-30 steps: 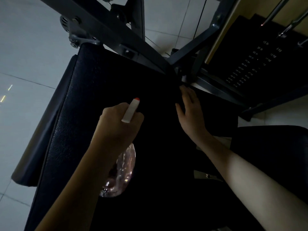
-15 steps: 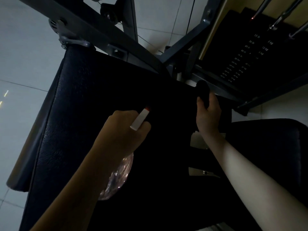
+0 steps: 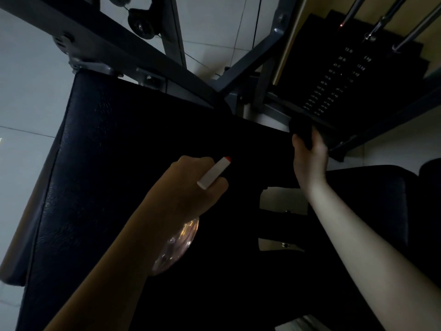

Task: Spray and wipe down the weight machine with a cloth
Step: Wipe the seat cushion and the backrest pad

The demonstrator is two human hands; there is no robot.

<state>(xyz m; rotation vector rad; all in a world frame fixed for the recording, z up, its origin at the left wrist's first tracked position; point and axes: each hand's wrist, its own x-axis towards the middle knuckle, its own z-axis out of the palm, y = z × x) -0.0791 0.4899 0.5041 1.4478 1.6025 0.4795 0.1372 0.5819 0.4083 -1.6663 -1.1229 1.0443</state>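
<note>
Gripping a clear spray bottle point(image 3: 179, 243) by its neck, the left hand point(image 3: 186, 194) hung over the wide black pad point(image 3: 102, 168) of the weight machine point(image 3: 248, 63). Its fingers were curled round the bottle, so that the white nozzle point(image 3: 213, 173) with its red tip stuck out past the knuckles and pointed up and to the right across the pad. The bottle's see-through body showed below the wrist, close above the dark vinyl; whether it touched the pad could not be told. The right hand point(image 3: 310, 161) was well apart from the left, at the pad's far right corner, its fingers closed round a dark cloth point(image 3: 301, 131) that bulged out above the thumb. The cloth sat at the low edge of the weight stack point(image 3: 334, 84), though the gloom hid whether it touched the metal there. White lb and kg figures ran down the stack's black plates, and chrome rods point(image 3: 372, 27) rose from its top. A thick grey frame beam point(image 3: 114, 44) crossed above the pad, with a small black pulley point(image 3: 140, 23) behind it. A second black pad point(image 3: 372, 199) lay to the right, beside the right forearm, and pale floor tiles point(image 3: 31, 75) showed on the left
</note>
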